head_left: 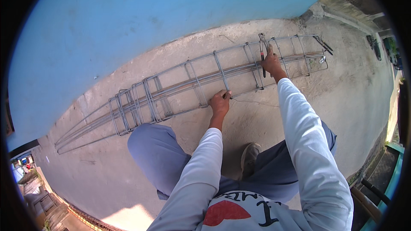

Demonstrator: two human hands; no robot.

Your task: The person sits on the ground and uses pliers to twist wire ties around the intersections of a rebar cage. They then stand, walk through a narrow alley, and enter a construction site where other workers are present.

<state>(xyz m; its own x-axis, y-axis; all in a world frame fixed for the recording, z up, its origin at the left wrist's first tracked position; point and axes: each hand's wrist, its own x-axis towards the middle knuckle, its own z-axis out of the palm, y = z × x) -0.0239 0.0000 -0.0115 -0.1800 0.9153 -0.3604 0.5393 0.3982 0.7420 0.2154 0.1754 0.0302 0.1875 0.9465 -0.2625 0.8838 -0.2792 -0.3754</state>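
Observation:
A long cage of steel rebar [188, 86] lies across the concrete in front of me, with square stirrups [221, 72] set along its bars. Several stirrups [147, 98] are bunched toward the left. My left hand [220, 103] is closed on the near bar of the cage, its fingertips at the lower corner of a stirrup. Just right of those fingertips, a thin tie wire [252, 101] runs over the floor. My right hand [272, 63] grips a pair of pincers [262, 42] by the handles, jaws pointing away over the far bar.
Beyond the cage rises a blue wall [150, 8]. Dark tools [324, 44] lie at the cage's right end. Further right are a dark object [373, 47] and a concrete ledge [342, 17]. My shoe [249, 159] and bent knees are close to the near bar.

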